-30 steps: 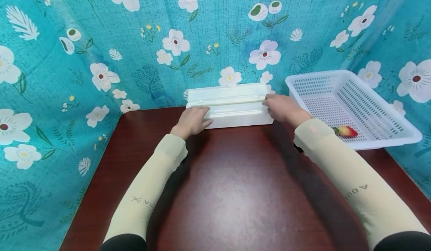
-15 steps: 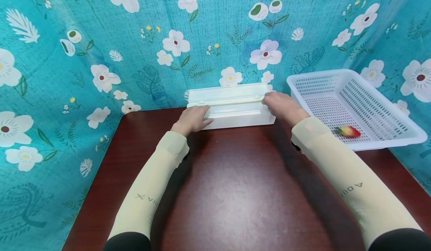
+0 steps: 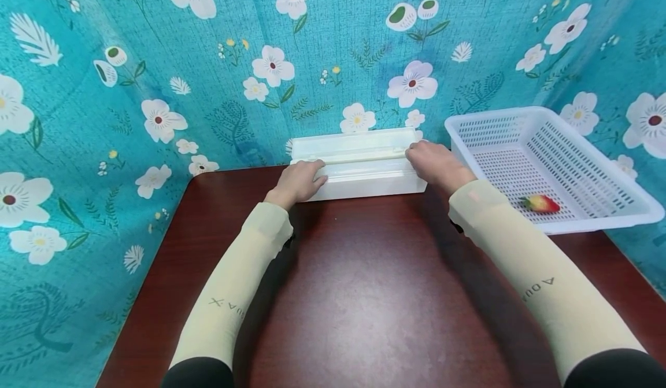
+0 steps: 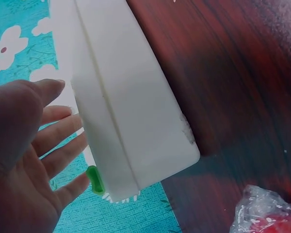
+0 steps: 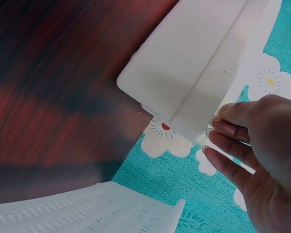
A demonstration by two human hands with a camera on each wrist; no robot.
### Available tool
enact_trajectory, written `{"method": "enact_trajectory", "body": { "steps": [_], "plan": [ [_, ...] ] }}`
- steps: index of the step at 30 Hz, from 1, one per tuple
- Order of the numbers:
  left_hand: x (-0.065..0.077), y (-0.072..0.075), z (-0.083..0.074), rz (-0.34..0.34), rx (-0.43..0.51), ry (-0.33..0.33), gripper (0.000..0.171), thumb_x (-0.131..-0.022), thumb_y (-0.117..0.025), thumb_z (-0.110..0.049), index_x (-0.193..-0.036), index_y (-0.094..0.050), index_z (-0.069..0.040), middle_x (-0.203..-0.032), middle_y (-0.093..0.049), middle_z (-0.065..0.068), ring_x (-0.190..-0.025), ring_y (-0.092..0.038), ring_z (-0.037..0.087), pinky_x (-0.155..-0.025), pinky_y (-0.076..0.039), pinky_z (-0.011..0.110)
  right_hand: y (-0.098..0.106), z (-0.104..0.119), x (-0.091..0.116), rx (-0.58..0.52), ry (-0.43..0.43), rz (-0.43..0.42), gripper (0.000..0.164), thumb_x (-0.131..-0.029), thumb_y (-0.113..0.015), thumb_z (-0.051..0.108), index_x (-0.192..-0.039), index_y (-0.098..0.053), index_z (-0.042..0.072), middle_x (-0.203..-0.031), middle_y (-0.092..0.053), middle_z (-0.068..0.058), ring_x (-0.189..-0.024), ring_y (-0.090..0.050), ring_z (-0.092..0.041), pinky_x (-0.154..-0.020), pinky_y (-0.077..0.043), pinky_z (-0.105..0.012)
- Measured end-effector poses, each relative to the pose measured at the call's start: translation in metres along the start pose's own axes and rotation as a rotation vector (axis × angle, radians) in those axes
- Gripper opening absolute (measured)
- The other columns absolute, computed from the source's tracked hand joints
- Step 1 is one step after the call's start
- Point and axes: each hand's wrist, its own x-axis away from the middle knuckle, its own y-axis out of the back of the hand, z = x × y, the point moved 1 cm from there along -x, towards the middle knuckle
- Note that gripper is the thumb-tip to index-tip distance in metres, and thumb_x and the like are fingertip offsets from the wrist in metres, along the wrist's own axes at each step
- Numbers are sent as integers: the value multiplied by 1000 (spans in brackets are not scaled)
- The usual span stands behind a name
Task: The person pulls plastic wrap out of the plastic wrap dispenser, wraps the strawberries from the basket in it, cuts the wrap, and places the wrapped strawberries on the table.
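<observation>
A long white box [image 3: 372, 187] stands at the back of the table, its rear panel [image 3: 354, 143] tilted up toward the cloth. My left hand [image 3: 298, 181] is over the box's left end, thumb apart from the fingers. In the left wrist view its fingers are loosely extended at the box's edge, close to a small green piece [image 4: 94, 179]. My right hand [image 3: 434, 162] is at the right end; in the right wrist view its thumb and forefinger [image 5: 226, 127] pinch at the upper edge. The box's inside is mostly hidden.
A white slotted basket [image 3: 598, 171] at the right holds a red-and-yellow strawberry [image 3: 541, 203]. Blue flowered cloth [image 3: 208, 76] hangs behind the dark wooden table [image 3: 354, 295]. In the left wrist view, a red thing in clear wrap [image 4: 274, 221] shows at the lower right.
The left thumb has lifted slightly and moved nearer its fingers. The box, its tilted panel and the right hand look almost unchanged.
</observation>
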Motion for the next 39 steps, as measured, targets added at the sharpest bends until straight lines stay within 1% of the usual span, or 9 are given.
{"method": "enact_trajectory", "body": {
  "steps": [5, 12, 16, 20, 23, 27, 33, 37, 39],
  "plan": [
    [-2, 0, 1, -72, -20, -20, 39, -104, -60, -30, -139, -62, -14, -131, -68, 10, -115, -65, 30, -95, -53, 48, 1, -2, -1, -51, -38, 26, 19, -98, -53, -5, -113, -64, -5, -106, -66, -21, -95, -64, -35, -83, -54, -49],
    [-7, 0, 1, -127, -50, -54, 34, -102, -64, -35, -129, -69, -15, -120, -73, 8, -103, -69, 27, -86, -56, 45, 3, -3, -3, -70, -79, 49, 19, -100, -52, -1, -116, -61, -6, -107, -65, -22, -95, -64, -35, -82, -54, -48],
    [-10, 0, 0, -130, -75, -72, 31, -102, -65, -35, -126, -70, -15, -116, -74, 7, -100, -69, 27, -84, -57, 46, 5, -3, -4, -89, -94, 44, 20, -100, -52, -2, -117, -60, -6, -107, -64, -22, -94, -63, -34, -81, -53, -48],
    [-12, 1, 0, -118, -111, -81, 26, -102, -65, -28, -125, -72, -16, -118, -74, 7, -102, -69, 28, -85, -56, 47, 6, -2, -5, -107, -95, 37, 20, -99, -52, -2, -117, -59, -7, -105, -64, -22, -92, -63, -34, -81, -53, -48],
    [-13, 1, 1, -120, -133, -86, 24, -102, -66, -22, -124, -73, -16, -119, -74, 7, -103, -69, 28, -86, -56, 46, 5, -2, -5, -115, -92, 36, 20, -100, -51, -2, -117, -59, -7, -106, -64, -23, -93, -63, -35, -82, -53, -48],
    [-15, -1, 3, -141, -147, -90, 17, -102, -64, -15, -115, -74, -14, -112, -75, 8, -95, -69, 27, -83, -57, 44, 4, -3, -5, -129, -97, 29, 19, -100, -50, -1, -116, -59, -7, -106, -63, -23, -94, -62, -35, -83, -53, -49],
    [-17, -2, 5, -175, -155, -86, 12, -103, -58, -10, -104, -70, -11, -95, -73, 9, -80, -65, 24, -74, -55, 40, 6, -4, -3, -144, -96, 16, 17, -101, -48, -1, -113, -59, -7, -103, -63, -23, -90, -62, -34, -80, -53, -49],
    [-18, -2, 7, -195, -154, -101, 12, -105, -54, -10, -97, -62, -11, -80, -64, 8, -70, -59, 23, -66, -51, 39, 6, -3, -1, -151, -108, 25, 18, -101, -48, 2, -113, -59, -7, -103, -63, -23, -89, -61, -34, -79, -53, -48],
    [-18, -2, 8, -198, -142, -102, 12, -106, -51, -11, -95, -58, -12, -75, -59, 7, -67, -56, 23, -63, -48, 39, 6, -3, 0, -155, -117, 38, 19, -102, -49, 5, -114, -58, -7, -106, -62, -23, -91, -61, -35, -79, -53, -48]
  ]
}}
